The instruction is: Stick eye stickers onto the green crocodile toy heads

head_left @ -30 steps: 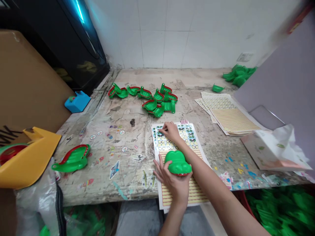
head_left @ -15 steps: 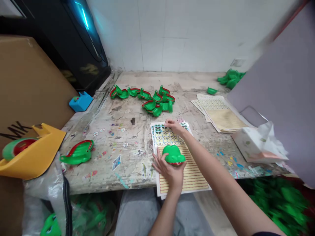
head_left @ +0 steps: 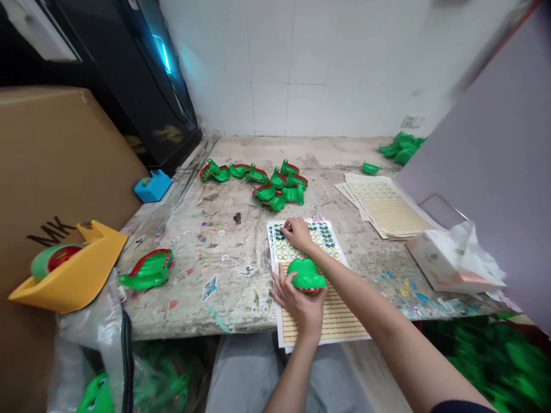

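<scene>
At lower centre, our left hand point(head_left: 302, 305) holds the crocodile head point(head_left: 306, 275), probably light, best side-gripped; our right hand point(head_left: 298, 233) pinches narrowly at the sticker sheet point(head_left: 340, 322).

room left of sheets point(head_left: 329, 315), toys point(head_left: 263, 193) blocking ahead

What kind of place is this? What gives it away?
Probably a small workshop for hand-finishing plastic toys: many like green parts with red edges on a stained worktable, sticker sheets under the hands, and a yellow tape dispenser by a cardboard box.
</scene>
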`<state>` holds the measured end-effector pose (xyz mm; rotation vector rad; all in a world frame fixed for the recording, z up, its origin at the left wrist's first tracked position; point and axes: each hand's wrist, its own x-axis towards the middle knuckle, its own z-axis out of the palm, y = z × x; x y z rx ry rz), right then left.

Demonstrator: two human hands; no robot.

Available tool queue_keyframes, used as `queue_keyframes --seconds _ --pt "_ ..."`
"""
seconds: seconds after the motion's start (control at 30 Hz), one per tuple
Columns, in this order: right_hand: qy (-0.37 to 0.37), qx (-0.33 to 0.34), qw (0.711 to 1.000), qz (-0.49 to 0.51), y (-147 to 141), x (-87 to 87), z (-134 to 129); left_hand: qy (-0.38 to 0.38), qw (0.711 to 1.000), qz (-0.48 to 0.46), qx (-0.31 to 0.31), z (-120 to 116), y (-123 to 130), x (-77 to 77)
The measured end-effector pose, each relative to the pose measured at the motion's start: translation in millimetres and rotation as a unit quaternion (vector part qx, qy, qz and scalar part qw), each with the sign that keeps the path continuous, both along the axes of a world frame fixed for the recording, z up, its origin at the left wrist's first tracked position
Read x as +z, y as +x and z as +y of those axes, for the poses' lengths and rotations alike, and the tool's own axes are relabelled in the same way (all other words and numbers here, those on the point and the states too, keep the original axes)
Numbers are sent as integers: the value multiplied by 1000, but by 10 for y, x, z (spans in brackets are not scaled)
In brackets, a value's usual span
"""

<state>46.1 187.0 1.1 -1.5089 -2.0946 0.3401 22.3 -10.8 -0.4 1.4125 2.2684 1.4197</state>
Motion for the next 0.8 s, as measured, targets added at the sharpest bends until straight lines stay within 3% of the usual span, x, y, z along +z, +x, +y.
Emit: queue_keyframes --seconds 0.23,0.43,0.53,0.7,0.8 --pt "-5 27 1000 9 -28 -50 -12 -7 1000 -5 -4 0 3 -3" --pt "29 -26 999 20 4 -66 2 -11 1000 -14 -9 -6 2 1" --pt "23 2 1000 4 -9 -77 2 -14 1000 -17 -9 -5 4 -1" --pt "-21 10 998 51 -30 -47 14 -16 1000 -21 -8 -5 7 4" --pt "-99 -3 985 140 -37 16 40 -17 1000 -21 -8 -7 7 9"
